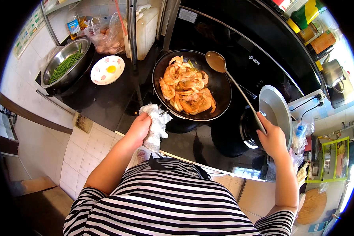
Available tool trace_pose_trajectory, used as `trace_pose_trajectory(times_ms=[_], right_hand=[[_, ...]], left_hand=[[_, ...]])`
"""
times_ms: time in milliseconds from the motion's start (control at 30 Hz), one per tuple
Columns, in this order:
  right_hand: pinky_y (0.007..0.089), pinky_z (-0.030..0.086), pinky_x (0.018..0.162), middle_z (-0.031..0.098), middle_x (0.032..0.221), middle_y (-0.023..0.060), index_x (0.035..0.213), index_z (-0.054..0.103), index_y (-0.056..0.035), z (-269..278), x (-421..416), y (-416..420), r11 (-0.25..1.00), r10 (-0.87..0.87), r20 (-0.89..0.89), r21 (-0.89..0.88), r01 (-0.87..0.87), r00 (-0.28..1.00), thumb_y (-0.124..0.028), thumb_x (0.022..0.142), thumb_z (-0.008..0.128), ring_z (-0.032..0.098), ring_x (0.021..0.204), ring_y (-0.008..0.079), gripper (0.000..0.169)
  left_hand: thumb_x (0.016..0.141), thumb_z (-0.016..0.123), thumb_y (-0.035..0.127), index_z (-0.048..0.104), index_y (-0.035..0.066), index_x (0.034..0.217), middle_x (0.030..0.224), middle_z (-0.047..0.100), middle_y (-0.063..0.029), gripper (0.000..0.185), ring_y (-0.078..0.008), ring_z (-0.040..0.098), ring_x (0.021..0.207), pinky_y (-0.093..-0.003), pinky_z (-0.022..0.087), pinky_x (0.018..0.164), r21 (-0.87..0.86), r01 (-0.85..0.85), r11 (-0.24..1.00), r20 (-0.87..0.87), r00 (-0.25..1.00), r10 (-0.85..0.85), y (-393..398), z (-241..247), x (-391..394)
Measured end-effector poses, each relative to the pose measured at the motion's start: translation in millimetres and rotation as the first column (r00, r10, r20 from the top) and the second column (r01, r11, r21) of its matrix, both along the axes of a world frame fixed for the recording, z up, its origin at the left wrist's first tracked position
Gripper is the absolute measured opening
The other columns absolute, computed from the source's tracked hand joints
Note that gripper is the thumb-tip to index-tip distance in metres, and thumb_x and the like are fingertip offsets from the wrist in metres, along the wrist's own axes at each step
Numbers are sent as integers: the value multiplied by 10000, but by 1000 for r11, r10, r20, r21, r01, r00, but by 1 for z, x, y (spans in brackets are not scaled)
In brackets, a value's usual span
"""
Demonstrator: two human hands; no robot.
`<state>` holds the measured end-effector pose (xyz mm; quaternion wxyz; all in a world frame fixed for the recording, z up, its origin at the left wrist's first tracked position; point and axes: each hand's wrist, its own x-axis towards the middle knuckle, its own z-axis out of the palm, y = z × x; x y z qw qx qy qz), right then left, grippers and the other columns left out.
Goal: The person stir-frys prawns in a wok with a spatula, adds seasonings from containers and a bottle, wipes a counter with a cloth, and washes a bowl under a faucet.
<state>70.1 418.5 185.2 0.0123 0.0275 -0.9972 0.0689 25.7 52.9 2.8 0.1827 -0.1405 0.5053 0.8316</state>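
Observation:
A black wok point(222, 91) on the stove holds a heap of cooked orange-pink shrimp point(191, 88). My left hand point(139, 129) grips a crumpled white cloth point(157, 126) at the wok's near left edge. The cloth appears bunched around the wok's handle, which it mostly hides. In my right hand point(273, 137) is the handle of a long metal ladle point(216, 61). Its bowl hangs over the wok's far right rim, apart from the shrimp.
Left of the wok are a flower-patterned dish point(101, 75) with raw egg and a steel bowl point(84, 47) of green beans. Behind them stand plastic-bagged eggs point(104, 41) and an oil bottle point(73, 26). A large metal basin point(273, 94) tilts beside my right hand, near a burner point(247, 129).

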Motion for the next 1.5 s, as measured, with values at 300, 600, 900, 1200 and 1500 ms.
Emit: trace_pose_trajectory(times_ms=[300, 600, 900, 1200, 1500], right_hand=[[226, 337, 383, 487, 581, 15, 1420, 290, -61, -76, -41, 2, 340, 270, 641, -762, 551, 719, -25, 807, 574, 428, 417, 106, 676], [223, 349, 398, 518, 627, 33, 1394, 348, -47, -21, 7, 27, 435, 142, 591, -758, 486, 794, 8, 779, 573, 457, 460, 92, 658], [273, 443, 576, 595, 686, 120, 1221, 577, -91, 59, 54, 9, 965, 171, 289, -244, -101, 942, -23, 683, 690, 563, 575, 172, 554], [400, 457, 548, 553, 640, 82, 1204, 578, -193, 19, 38, -28, 921, 266, 102, 266, -284, 959, -98, 711, 684, 567, 580, 283, 513], [309, 502, 654, 667, 838, 150, 1307, 507, -159, 12, -13, -4, 989, 60, 1, -133, -60, 998, -79, 765, 648, 648, 687, 208, 565]], left_hand=[[936, 421, 162, 567, 45, 1075, 922, 617, -30, 233, -127, 588, 820, -279, 469, 737, -10, 4, 1000, -23, 1000, -4, 2, -2, -1], [929, 412, 142, 556, 34, 1078, 922, 614, -38, 233, -140, 588, 817, -290, 472, 745, -16, 11, 1000, -23, 1000, -11, 3, 5, 2], [930, 395, 131, 523, 33, 1157, 1007, 607, -52, 279, -145, 587, 894, -297, 475, 781, -7, -4, 1000, -1, 1000, 4, 3, 6, 1], [927, 404, 130, 555, 33, 1066, 923, 611, -35, 226, -129, 585, 813, -283, 474, 724, -19, 4, 1000, 15, 1000, -4, 4, 8, 0], [934, 399, 128, 549, 33, 1079, 926, 609, -31, 230, -113, 576, 808, -266, 469, 722, 40, -20, 999, -24, 999, 21, -1, -1, 13]])
